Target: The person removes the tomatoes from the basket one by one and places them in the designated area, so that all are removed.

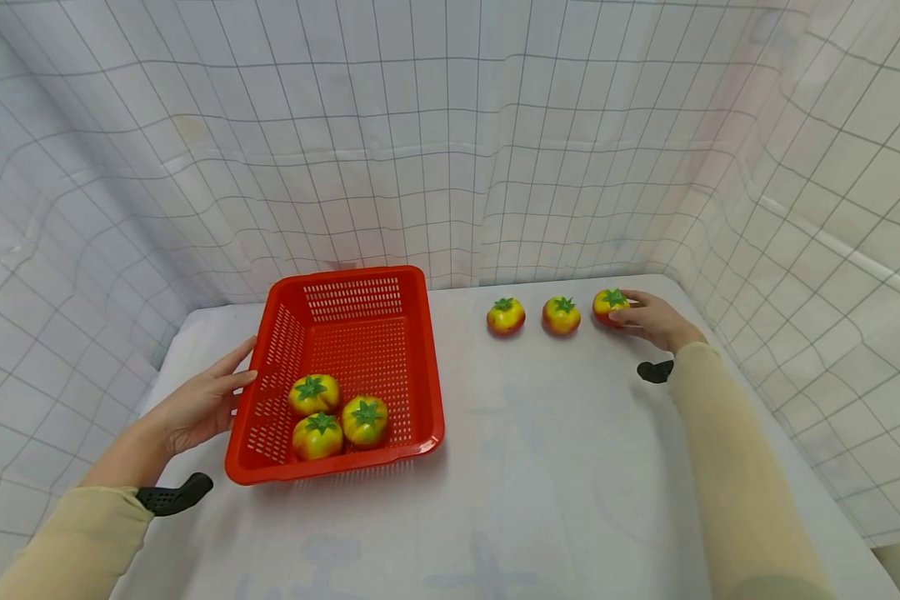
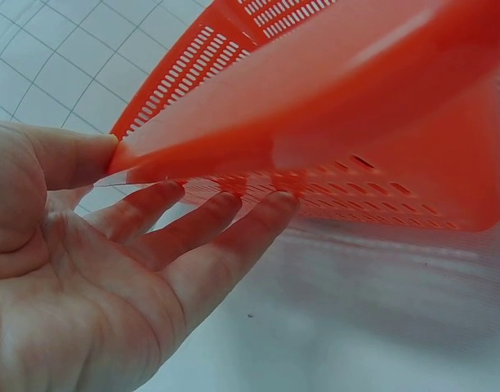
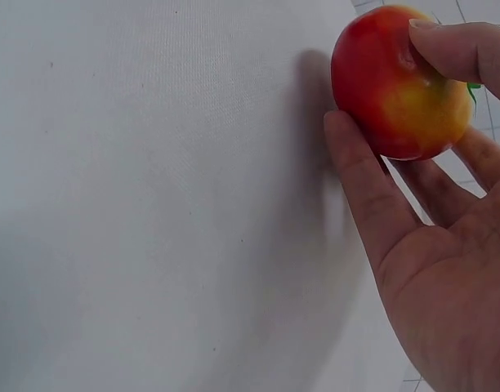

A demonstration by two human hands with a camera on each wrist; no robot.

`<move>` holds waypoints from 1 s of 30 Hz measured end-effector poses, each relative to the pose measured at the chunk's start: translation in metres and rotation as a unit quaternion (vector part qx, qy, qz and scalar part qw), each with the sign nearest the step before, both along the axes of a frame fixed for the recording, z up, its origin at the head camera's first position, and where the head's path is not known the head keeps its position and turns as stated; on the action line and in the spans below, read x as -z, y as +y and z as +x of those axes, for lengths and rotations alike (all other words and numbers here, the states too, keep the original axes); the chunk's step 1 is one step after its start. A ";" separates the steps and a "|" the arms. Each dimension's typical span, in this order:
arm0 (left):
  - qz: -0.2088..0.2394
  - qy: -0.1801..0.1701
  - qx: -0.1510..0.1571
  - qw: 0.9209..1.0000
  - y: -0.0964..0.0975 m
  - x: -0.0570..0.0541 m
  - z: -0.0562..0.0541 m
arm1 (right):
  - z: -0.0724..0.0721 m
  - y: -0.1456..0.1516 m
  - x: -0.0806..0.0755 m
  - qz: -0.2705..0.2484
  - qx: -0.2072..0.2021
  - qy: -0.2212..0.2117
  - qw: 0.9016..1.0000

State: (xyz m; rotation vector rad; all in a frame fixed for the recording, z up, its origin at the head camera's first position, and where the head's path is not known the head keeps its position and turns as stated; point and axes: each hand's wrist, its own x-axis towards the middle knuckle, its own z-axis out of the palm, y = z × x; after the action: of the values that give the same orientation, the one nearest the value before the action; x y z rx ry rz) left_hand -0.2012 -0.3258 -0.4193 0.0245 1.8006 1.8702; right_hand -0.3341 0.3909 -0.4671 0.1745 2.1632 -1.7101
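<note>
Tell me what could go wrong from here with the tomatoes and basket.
The rounded tomato in the right hand could slip and roll, perhaps bumping the neighbouring tomato. If the left hand tilts the red plastic basket from its side, the three loose tomatoes inside could roll.

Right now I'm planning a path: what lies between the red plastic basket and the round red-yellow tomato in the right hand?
Two more round red-yellow tomatoes, standing apart on the white table, as the head view shows.

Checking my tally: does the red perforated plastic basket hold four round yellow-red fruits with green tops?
No, the basket holds only three fruits, grouped toward its near side.
</note>
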 end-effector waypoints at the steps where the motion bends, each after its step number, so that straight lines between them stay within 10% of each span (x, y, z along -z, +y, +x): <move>1: 0.000 0.000 0.000 1.000 0.000 0.000 0.000 | 0.000 0.000 0.000 0.005 -0.001 0.000 1.000; 30: -0.002 -0.006 -0.004 1.000 0.000 0.000 -0.001 | 0.006 0.000 0.001 0.008 -0.005 -0.006 1.000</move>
State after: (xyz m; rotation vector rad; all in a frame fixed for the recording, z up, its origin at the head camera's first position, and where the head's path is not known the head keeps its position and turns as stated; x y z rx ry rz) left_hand -0.2018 -0.3262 -0.4192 0.0043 1.7999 1.8678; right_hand -0.3276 0.3913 -0.4684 0.1772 2.1654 -1.6829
